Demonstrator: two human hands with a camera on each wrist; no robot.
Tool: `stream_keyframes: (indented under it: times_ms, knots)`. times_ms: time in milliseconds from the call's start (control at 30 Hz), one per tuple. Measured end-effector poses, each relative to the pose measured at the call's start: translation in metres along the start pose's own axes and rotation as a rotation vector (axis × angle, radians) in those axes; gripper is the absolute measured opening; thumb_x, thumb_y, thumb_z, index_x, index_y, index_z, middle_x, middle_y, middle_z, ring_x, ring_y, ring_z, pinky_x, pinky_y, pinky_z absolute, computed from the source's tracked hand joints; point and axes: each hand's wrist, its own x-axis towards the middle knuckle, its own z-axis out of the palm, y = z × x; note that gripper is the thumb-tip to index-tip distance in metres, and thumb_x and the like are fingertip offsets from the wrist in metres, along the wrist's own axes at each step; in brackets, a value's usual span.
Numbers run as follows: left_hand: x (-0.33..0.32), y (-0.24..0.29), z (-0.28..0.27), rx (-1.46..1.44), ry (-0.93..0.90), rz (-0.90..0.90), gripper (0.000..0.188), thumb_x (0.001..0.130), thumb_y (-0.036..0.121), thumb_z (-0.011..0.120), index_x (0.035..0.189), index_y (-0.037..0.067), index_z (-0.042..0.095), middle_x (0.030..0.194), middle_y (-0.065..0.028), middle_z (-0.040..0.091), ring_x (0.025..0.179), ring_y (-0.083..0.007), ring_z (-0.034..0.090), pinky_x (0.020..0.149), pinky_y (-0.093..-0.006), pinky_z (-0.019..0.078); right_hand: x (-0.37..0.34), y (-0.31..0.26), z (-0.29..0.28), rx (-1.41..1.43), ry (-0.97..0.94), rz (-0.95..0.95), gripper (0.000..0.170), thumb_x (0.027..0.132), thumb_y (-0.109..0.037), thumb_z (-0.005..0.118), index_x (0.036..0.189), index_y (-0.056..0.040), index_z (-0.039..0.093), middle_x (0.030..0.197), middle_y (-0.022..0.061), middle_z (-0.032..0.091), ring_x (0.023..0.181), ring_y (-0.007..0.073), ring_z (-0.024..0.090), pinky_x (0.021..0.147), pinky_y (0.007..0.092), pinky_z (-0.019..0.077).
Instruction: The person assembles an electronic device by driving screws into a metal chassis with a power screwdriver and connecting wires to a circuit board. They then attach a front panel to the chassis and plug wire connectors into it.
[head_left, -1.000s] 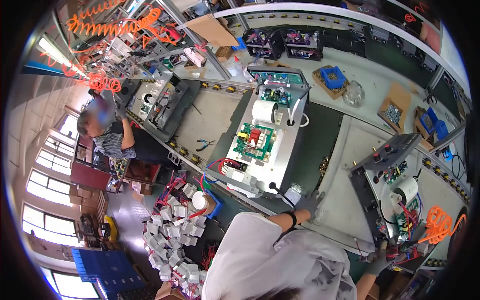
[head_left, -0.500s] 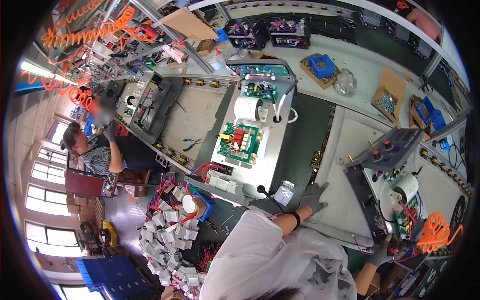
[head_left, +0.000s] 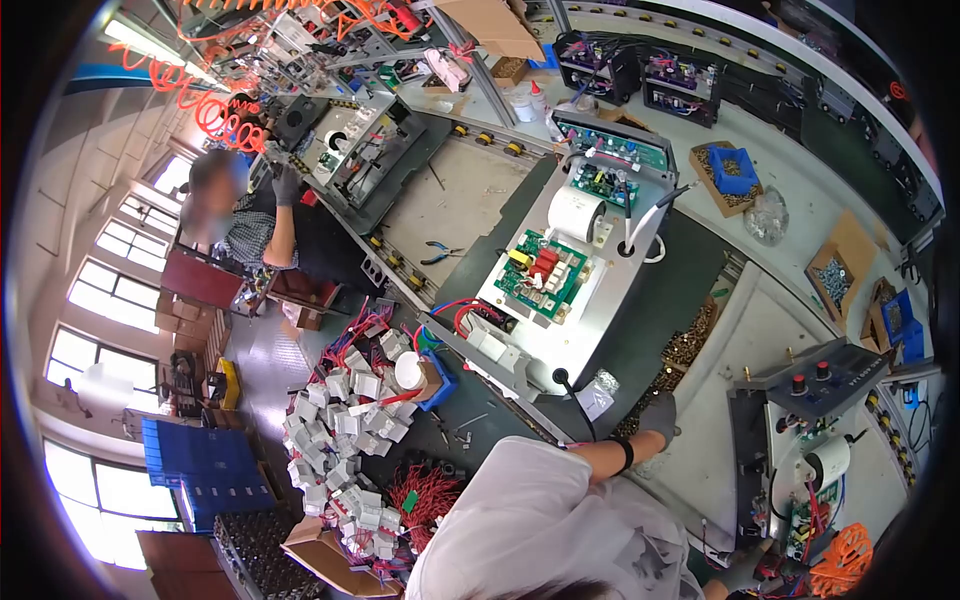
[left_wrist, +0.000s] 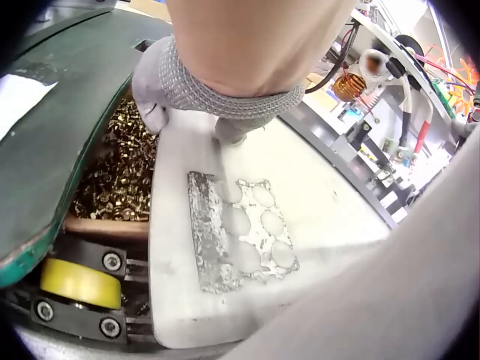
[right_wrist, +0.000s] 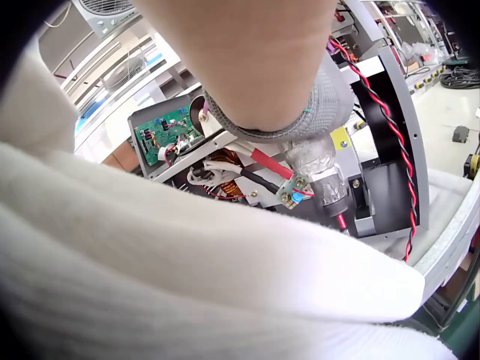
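Note:
My gloved left hand (head_left: 658, 420) rests at the edge of a pale board (left_wrist: 337, 217), beside brass screws (left_wrist: 120, 165) in a bin. In the left wrist view, the glove (left_wrist: 161, 82) has one digit on the board and others at its edge, holding nothing visible. At the lower right, my gloved right hand (head_left: 745, 568) is at the front of an open unit with a white cylinder (head_left: 828, 460) and a knobbed panel (head_left: 825, 380). Beneath the right glove (right_wrist: 330, 101) are a silver-wrapped part (right_wrist: 319, 169) and red wires; its fingers are hidden, so its hold is unclear.
A second open unit (head_left: 600, 325) with a green circuit board (head_left: 540, 275) stands ahead on the left. White connector blocks (head_left: 350, 415) lie heaped below it. Pliers (head_left: 440, 253) lie on another board. Beyond are a blue screw bin (head_left: 733, 170) and another person (head_left: 250, 235).
The head view has swung, shifting the scene. My left hand, earlier spread on the board, is now closer to the brass screws. The right hand stays by the right-hand unit.

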Motion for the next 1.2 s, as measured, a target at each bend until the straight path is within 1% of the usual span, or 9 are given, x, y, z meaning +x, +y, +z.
stream_keyframes:
  times_ms: [167,267,400,467,533,933,1000,1033,1200]
  knots:
    - [0.003,0.019,0.007,-0.011,-0.191,-0.037,0.064,0.066,0.026,0.078,0.111,-0.003,0.044,0.106,-0.0222,0.057,0.099,-0.0326,0.059,0.080,-0.0372,0.0490,0.051,0.033,-0.021,0.087,0.024,-0.287,0.043,0.071,-0.009,0.078,0.107,-0.0006,0.056,0.098,0.0135,0.064,0.081,0.0192,0.063,0.073,0.0318,0.0536]
    - [0.019,-0.015,0.069,-0.046,0.009,0.293,0.042,0.079,0.018,0.062,0.115,0.001,0.048,0.109,-0.0213,0.057,0.095,-0.0371,0.058,0.080,-0.0394,0.0477,0.053,0.020,-0.024,0.146,0.045,-0.022,0.038,0.069,-0.010,0.080,0.100,-0.0034,0.059,0.087,0.0086,0.064,0.068,0.0156,0.059,0.057,0.0279,0.0498]
    - [0.025,-0.035,0.015,-0.004,-0.140,0.441,0.032,0.082,0.011,0.046,0.112,0.010,0.059,0.108,-0.0141,0.061,0.100,-0.0324,0.058,0.087,-0.0373,0.0463,0.068,0.024,-0.049,0.129,-0.120,0.283,0.028,0.072,-0.010,0.076,0.097,-0.0092,0.062,0.082,0.0027,0.062,0.057,0.0080,0.052,0.045,0.0218,0.0393]
    - [0.019,-0.044,-0.002,0.106,-0.181,0.227,0.038,0.079,0.010,0.052,0.117,0.011,0.055,0.120,-0.0146,0.055,0.110,-0.0303,0.053,0.094,-0.0355,0.0429,0.082,0.047,-0.057,0.204,-0.078,0.272,0.025,0.074,-0.011,0.075,0.094,-0.0095,0.061,0.075,0.0002,0.060,0.047,0.0053,0.045,0.038,0.0195,0.0282]
    - [0.024,-0.054,-0.003,0.171,-0.217,0.177,0.046,0.077,0.006,0.056,0.122,0.012,0.050,0.125,-0.0160,0.049,0.113,-0.0327,0.050,0.095,-0.0365,0.0422,0.056,0.015,-0.030,0.143,-0.032,0.002,0.023,0.076,-0.008,0.072,0.097,-0.0081,0.060,0.073,0.0004,0.059,0.049,0.0072,0.047,0.040,0.0213,0.0322]
    - [0.037,-0.037,-0.001,0.468,-0.112,0.187,0.050,0.080,0.012,0.059,0.128,0.012,0.044,0.118,-0.0148,0.050,0.108,-0.0296,0.054,0.086,-0.0390,0.0477,0.044,-0.010,-0.026,0.144,-0.097,0.031,0.026,0.078,-0.010,0.071,0.100,-0.0072,0.057,0.079,0.0052,0.063,0.059,0.0097,0.055,0.051,0.0207,0.0413]
    - [0.045,-0.016,-0.013,-0.304,-0.199,-0.620,0.050,0.081,0.013,0.059,0.129,0.011,0.042,0.117,-0.0174,0.054,0.103,-0.0289,0.058,0.081,-0.0397,0.0497,0.030,-0.026,-0.017,0.152,-0.098,0.011,0.026,0.078,-0.004,0.068,0.101,-0.0038,0.056,0.084,0.0047,0.061,0.067,0.0113,0.056,0.060,0.0248,0.0445]
    - [0.074,-0.064,0.037,0.228,-0.306,-0.213,0.049,0.082,0.012,0.058,0.129,0.009,0.041,0.115,-0.0226,0.056,0.098,-0.0316,0.061,0.079,-0.0398,0.0505,0.029,-0.034,-0.014,0.157,-0.080,-0.035,0.027,0.077,-0.003,0.068,0.101,-0.0042,0.056,0.084,0.0043,0.061,0.066,0.0111,0.056,0.059,0.0245,0.0445]
    - [0.057,-0.078,0.033,0.307,-0.324,0.075,0.045,0.078,0.003,0.059,0.120,0.010,0.044,0.119,-0.0223,0.052,0.105,-0.0350,0.057,0.083,-0.0402,0.0500,0.027,-0.039,-0.021,0.149,-0.092,0.069,0.030,0.074,-0.005,0.071,0.101,-0.0065,0.057,0.077,0.0032,0.062,0.056,0.0089,0.053,0.047,0.0207,0.0400]
